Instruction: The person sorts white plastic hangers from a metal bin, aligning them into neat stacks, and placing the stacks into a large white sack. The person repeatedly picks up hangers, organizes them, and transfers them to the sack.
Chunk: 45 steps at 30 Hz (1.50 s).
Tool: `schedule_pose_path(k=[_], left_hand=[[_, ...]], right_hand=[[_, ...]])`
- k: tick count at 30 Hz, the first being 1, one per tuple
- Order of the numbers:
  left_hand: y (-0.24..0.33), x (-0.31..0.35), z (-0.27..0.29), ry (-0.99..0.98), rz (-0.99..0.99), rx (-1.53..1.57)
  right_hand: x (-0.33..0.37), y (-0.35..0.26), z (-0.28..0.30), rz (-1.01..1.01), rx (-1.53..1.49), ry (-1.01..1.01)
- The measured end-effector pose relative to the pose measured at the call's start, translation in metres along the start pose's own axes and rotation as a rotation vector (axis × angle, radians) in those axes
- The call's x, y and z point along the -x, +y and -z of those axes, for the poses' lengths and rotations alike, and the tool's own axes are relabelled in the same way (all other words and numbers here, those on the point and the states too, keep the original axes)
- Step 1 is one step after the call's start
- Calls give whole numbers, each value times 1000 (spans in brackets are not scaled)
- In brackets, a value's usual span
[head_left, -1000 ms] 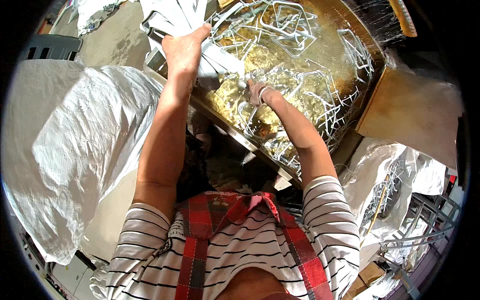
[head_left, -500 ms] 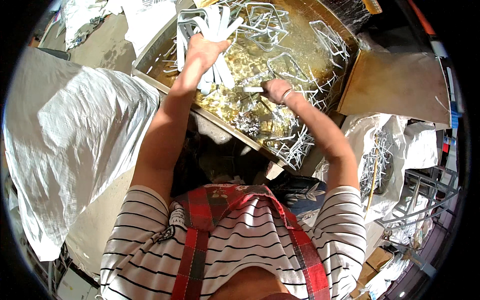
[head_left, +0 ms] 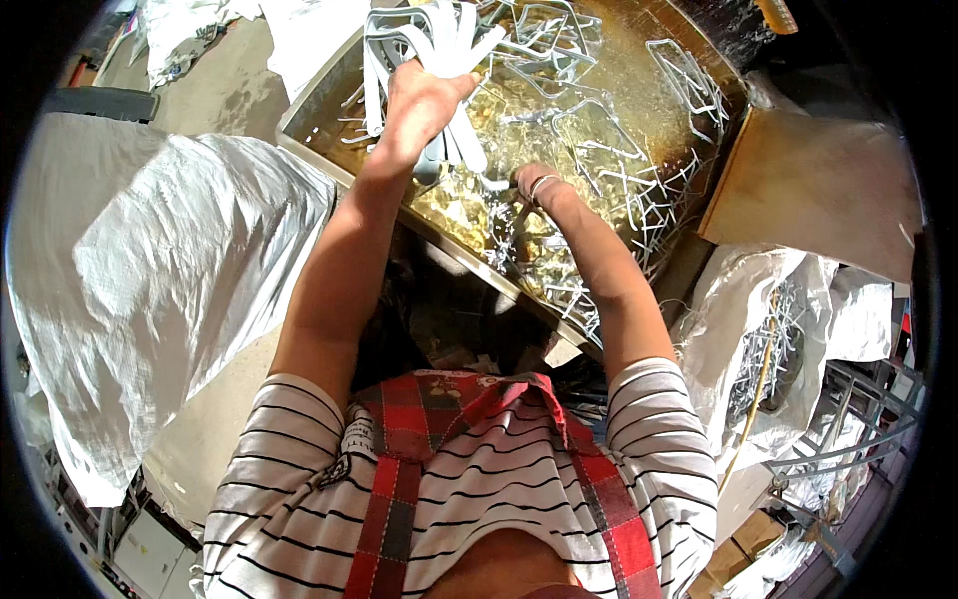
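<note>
**Left hand full of pale strips, plenty more lying in the tank**

From where I stand: left hand (head_left: 424, 105) closed round a thick bunch of pale strips (head_left: 451, 40), fanned out over the left corner of the tank (head_left: 454, 250). Right hand (head_left: 536, 185) low near the middle of the near edge, fingers curled narrow, a light strip end (head_left: 495, 185) right at the fingertips. Can't tell whether it's gripped or just touched; glare and splashing water hide it.

Progress, my reading: one good handful gathered, lots left. Loose bent pieces (head_left: 654, 205) are tangled along the right edge down toward the near corner, bigger bent frames (head_left: 689, 85) lean at the right corner, more lie toward the far side beyond the bunch. Count unclear, they overlap.

Surface: shallow-looking metal tank, yellowish wet bottom, brown staining toward the far right, strong sun on the water.

Room: white sheeting (head_left: 170, 270) heaped left of the tank, dark crate (head_left: 100, 103) behind it. Brown panel (head_left: 813, 195) by the right edge; below that an open white sack (head_left: 704, 334) with thin grey pieces (head_left: 768, 349) inside. Metal frame (head_left: 843, 454) and cardboard boxes (head_left: 746, 539) farther right, small and warped.
</note>
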<state>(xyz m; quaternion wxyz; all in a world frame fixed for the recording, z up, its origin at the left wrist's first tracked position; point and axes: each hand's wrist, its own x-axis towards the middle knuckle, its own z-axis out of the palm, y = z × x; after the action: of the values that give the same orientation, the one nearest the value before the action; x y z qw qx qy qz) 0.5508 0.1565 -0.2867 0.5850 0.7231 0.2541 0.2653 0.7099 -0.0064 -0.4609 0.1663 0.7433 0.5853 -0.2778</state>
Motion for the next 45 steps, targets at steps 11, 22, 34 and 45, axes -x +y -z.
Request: schedule_pose_path(k=[11,22,34,45], left_hand=[[-8,5,-12,-174,29,-29],[3,5,-40,-285,131,-318],[-6,3,-22,-228,149,-285],[-34,-2,-22,-249,53,-288]], right_hand=[[115,-3,111,-35,103,156],[78,14,46,1,-11,73],[4,3,-5,-25,-11,-203],[99,31,79,34,-7,232]])
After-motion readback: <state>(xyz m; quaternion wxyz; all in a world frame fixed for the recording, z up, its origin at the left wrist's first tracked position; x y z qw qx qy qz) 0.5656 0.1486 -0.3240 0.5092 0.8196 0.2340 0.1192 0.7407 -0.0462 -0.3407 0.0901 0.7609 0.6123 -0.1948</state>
